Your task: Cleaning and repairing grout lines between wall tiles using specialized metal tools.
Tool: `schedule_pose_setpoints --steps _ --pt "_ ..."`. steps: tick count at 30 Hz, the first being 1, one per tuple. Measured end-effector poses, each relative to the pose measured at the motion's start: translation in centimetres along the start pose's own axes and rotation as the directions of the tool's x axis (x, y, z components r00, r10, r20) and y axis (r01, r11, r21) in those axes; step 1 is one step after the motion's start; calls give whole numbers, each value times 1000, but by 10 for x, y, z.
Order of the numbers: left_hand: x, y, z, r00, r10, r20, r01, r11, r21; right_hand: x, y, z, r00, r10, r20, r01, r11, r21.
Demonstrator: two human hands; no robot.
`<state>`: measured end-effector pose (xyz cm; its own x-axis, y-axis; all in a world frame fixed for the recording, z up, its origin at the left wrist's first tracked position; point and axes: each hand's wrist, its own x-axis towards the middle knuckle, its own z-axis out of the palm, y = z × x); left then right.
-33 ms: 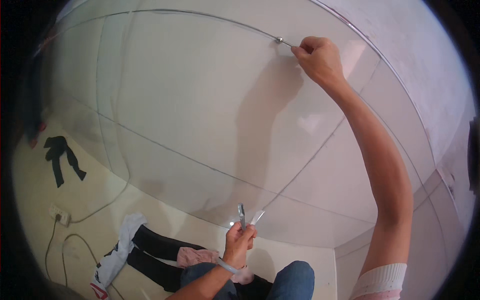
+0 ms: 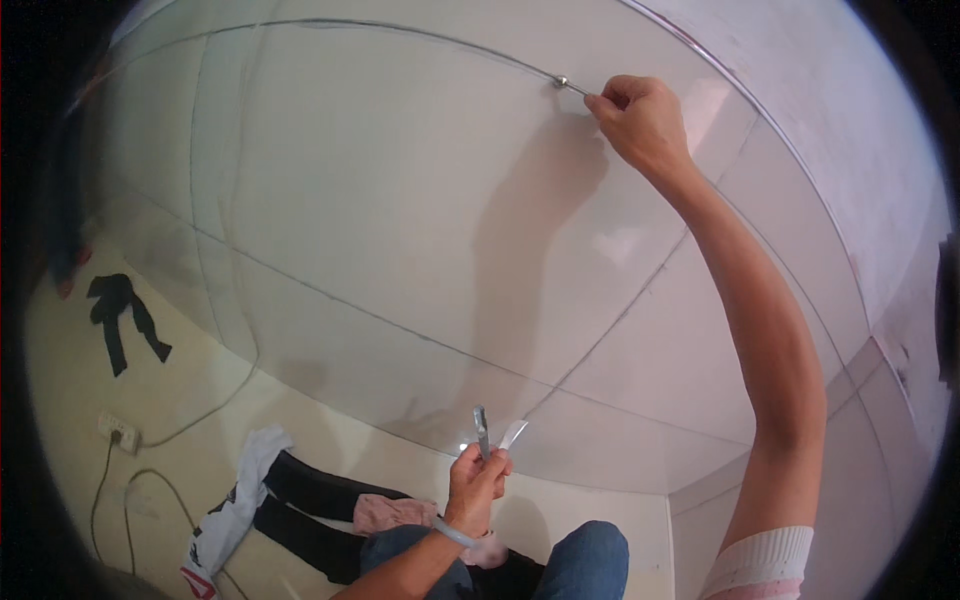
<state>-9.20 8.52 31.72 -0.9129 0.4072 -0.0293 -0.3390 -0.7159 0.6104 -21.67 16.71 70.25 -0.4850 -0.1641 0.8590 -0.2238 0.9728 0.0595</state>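
Note:
High on the pale tiled wall, my right hand pinches the thin shaft of a ball-ended grout tool. Its shiny metal ball rests on or close to the dark seam between tiles. Low down in front of my knees, my left hand is closed around two slim tools that point upward. One is a grey metal tool with a flattened tip; the other has a pale, angled blade. Their lower parts are hidden in my fingers.
Black trousers, a pink cloth and a white garment lie on the floor by my legs. To the left are a power socket block with cables and a dark cloth. A metal trim strip edges the wall above.
My right hand and the ball-ended tool have shifted very slightly to the right along the seam. The grey tool in my left hand has turned a little.

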Motion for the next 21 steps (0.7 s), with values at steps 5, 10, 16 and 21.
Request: schedule_pose_setpoints --steps 5,10,16,21 --pt "-3 5 6 1000 10 -17 -10 1000 -22 -6 9 -20 1000 30 9 -29 999 -24" --pt "-7 12 12 1000 -13 -8 13 999 -41 -9 20 -37 1000 -26 -9 26 1000 -16" --pt "-8 15 18 1000 -20 19 20 999 -30 -17 38 -56 998 64 -3 -64 998 -29" --pt "-3 5 20 1000 -23 7 23 1000 -18 -36 69 -71 994 112 -15 -113 993 -34"
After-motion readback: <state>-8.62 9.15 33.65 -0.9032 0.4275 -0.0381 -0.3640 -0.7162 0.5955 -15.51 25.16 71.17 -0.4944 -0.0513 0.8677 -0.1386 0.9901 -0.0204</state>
